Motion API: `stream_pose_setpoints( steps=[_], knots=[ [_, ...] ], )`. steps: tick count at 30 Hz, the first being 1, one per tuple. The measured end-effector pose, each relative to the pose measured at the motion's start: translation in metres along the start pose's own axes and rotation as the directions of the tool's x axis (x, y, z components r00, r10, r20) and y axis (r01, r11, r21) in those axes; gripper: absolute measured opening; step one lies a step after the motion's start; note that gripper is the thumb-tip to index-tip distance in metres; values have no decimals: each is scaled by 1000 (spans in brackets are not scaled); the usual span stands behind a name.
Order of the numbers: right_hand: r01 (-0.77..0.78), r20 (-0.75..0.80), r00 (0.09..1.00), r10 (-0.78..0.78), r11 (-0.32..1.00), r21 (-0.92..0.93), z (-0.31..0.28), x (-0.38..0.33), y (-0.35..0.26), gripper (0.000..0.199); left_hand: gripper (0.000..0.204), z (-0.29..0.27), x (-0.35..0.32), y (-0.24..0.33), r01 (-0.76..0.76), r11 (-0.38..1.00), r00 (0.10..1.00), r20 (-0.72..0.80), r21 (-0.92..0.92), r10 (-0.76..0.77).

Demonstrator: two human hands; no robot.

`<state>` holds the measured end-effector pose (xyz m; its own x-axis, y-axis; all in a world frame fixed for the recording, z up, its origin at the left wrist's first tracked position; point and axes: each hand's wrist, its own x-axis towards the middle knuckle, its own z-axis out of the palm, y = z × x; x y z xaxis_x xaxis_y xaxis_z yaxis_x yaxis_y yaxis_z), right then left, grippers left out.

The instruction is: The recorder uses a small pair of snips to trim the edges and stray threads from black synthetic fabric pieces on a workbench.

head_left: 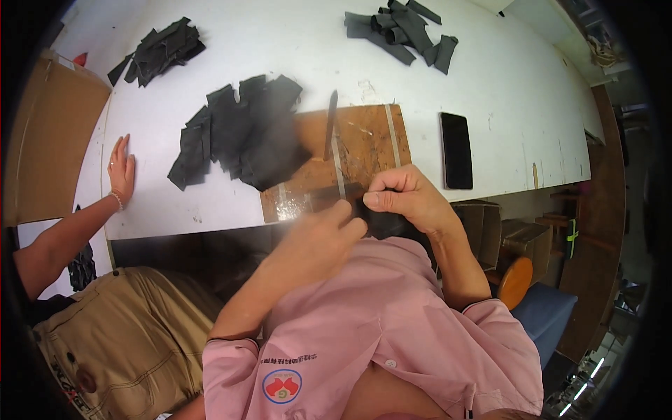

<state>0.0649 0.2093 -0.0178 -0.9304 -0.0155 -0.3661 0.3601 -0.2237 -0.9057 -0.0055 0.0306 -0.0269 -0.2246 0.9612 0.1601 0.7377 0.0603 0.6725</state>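
My left hand (323,234) and my right hand (406,198) meet at the near edge of a white table (490,84), both closed on a dark piece of material (381,224) that is mostly hidden between and below them. The left hand is blurred. Just beyond the hands lies a brown wooden board (367,143) with pale strips across it. A dark narrow tool (330,124) lies on the board. A heap of black cut pieces (241,133) overlaps the board's left side.
A black phone (456,150) lies right of the board. More black pieces (162,50) sit far left and grey pieces (402,31) far right. Another person's hand (121,170) rests flat on the table's left edge. A cardboard sheet (52,140) stands at left.
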Motion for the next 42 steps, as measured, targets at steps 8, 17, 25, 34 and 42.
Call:
stream_pose_setpoints(
  steps=[8, 17, 25, 34, 42],
  knots=[
    [-23, -62, 997, 36, 980, 195, 1, 2, -3, 10, 19, 22, 1, -6, -30, 993, 934, -356, -118, -14],
    [26, -95, 995, 6, 944, 328, -16, 7, 8, 11, 16, 17, -14, -13, -137, 437, 590, -427, -889, -685],
    [-17, -37, 999, 32, 931, 365, -14, 10, 19, 11, 27, 14, -3, -11, 53, -59, 784, 78, -997, -616],
    [-1, -63, 998, 23, 944, 329, -20, 11, 31, 10, 21, 18, -10, -20, -24, -312, 838, 151, -950, -524],
    [9, -39, 999, 2, 963, 271, -19, 13, 32, 10, 16, 19, -12, -18, 75, -150, 802, 149, -986, -579]
  ],
)
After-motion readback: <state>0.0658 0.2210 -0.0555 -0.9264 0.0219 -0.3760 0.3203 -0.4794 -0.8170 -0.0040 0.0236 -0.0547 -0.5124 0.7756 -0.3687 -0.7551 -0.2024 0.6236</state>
